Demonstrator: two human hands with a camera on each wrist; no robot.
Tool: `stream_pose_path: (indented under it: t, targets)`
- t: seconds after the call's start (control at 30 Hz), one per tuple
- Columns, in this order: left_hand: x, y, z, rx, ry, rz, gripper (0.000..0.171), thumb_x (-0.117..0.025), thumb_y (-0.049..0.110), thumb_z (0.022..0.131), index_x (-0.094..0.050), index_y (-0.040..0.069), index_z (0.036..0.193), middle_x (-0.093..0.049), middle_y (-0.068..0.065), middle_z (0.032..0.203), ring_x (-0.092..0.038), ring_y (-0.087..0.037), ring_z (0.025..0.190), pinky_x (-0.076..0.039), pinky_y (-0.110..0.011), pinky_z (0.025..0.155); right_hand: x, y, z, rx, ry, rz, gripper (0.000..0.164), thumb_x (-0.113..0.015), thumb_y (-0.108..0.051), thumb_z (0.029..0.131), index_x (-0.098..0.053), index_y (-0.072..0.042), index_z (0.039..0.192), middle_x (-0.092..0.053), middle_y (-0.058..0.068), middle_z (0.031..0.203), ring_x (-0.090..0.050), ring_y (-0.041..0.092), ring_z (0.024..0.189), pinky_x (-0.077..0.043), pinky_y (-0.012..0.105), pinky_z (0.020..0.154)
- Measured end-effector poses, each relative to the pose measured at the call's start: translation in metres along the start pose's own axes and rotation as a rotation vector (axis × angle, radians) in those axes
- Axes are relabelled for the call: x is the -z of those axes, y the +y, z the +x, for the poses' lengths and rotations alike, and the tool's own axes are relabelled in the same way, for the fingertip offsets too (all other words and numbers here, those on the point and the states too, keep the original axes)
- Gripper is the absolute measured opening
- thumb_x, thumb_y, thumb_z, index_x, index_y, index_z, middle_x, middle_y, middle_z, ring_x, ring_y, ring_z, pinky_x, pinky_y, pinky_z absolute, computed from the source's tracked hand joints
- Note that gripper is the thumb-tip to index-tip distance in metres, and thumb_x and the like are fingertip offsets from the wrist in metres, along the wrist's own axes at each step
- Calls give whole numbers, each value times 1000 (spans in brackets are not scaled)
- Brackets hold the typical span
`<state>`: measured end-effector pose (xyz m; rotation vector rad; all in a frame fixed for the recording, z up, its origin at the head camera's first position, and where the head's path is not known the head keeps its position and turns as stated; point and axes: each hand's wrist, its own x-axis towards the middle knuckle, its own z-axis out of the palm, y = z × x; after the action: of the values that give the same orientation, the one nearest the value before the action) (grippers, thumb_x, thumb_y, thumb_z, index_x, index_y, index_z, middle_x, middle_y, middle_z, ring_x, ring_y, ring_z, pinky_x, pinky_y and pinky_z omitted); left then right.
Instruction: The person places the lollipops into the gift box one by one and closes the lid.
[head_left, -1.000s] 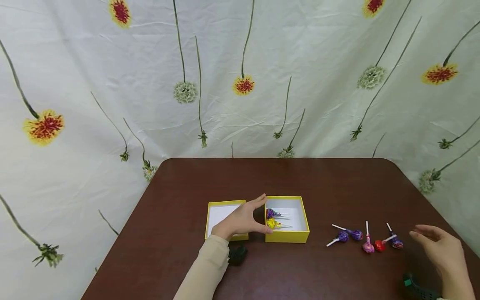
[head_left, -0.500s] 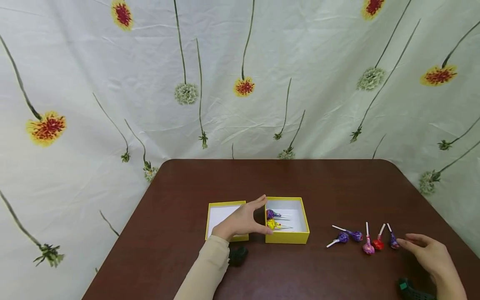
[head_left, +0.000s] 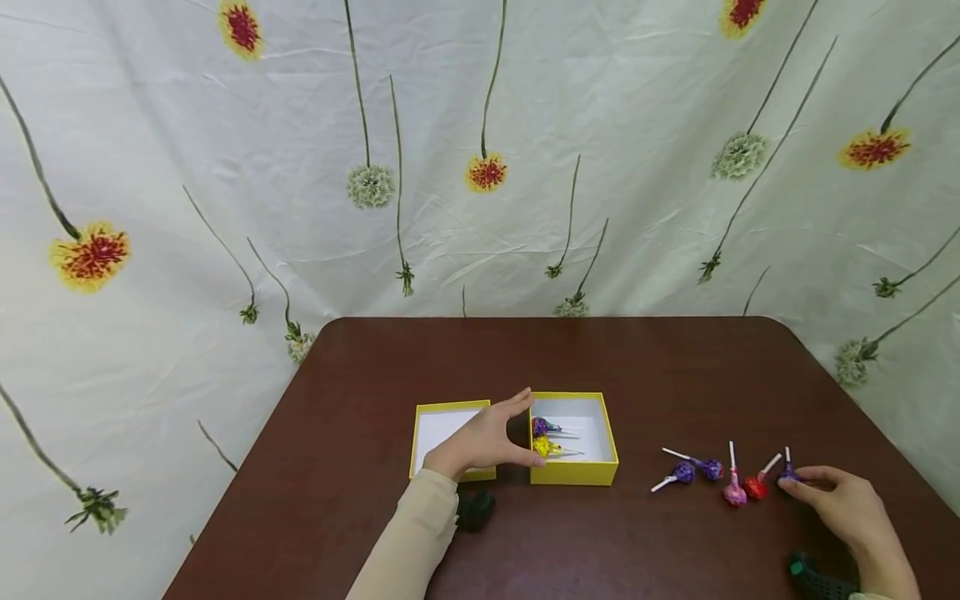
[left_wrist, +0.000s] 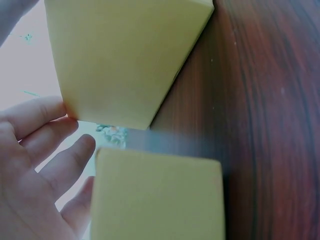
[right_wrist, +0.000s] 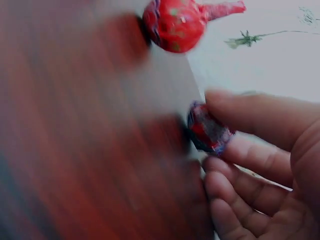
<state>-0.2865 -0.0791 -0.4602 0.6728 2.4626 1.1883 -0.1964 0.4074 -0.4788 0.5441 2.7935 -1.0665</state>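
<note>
My left hand spans the left side of the yellow box, thumb at the near corner and fingers at the far one. In the left wrist view, fingertips touch a corner of the box. A purple-wrapped lollipop and a yellow lollipop lie inside. At the right, my right hand pinches a dark purple lollipop by its candy head between thumb and fingers; its wrapper shows red patches in the right wrist view. Just left of it lies a red lollipop.
A pink lollipop and two purple lollipops lie between the box and my right hand. The shallow yellow lid with a white inside stands left of the box. A flower-print cloth hangs behind the brown table.
My right hand has moved left and now pinches the dark purple lollipop, whose stick has swung upright. The red lollipop's stick has turned and its head shifted slightly. My left hand stays at the box.
</note>
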Motion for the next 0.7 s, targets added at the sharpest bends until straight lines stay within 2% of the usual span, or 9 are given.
stream_pose_path:
  t: [0.07,0.17,0.33,0.47,0.6,0.7]
  targets:
    - [0,0,1,-2,0,5,102,-84,46,78,-28,23,159,-19,4,169,-20,-23,155,-32,-52,120,-3,-1,1,16,38,-8,67,-70,-48,91,-61,10,123,-58,38,126,-55,50,110,-50,44,76]
    - [0,1,1,-6,-3,10,101,-84,46,79,-28,22,159,-19,4,169,-21,-23,155,-32,-52,120,-5,-2,1,34,74,-8,61,-72,-43,91,-62,10,121,-66,33,116,-59,46,105,-47,36,70]
    - [-1,0,1,-7,-3,16,100,-83,47,79,-29,21,159,-19,4,169,-22,-24,154,-31,-53,120,-5,-2,0,44,100,-22,56,-70,-36,93,-62,11,121,-66,34,115,-59,49,106,-47,34,68]
    - [-2,-1,1,-8,-3,21,101,-83,48,79,-28,22,159,-19,4,169,-22,-23,155,-28,-54,121,-3,-4,-1,34,108,7,55,-70,-34,94,-62,11,123,-69,29,111,-62,40,101,-46,29,67]
    - [-2,1,0,-13,-2,23,101,-83,48,78,-29,21,159,-20,4,169,-22,-22,154,-28,-54,121,0,-6,-3,30,133,45,54,-68,-34,95,-62,11,124,-64,31,118,-59,31,99,-43,24,65]
    - [-2,2,0,-11,3,23,101,-84,48,78,-30,21,159,-20,3,168,-23,-22,154,-30,-52,121,1,-10,-5,26,154,82,56,-66,-36,96,-60,12,126,-55,37,128,-57,34,102,-44,25,65]
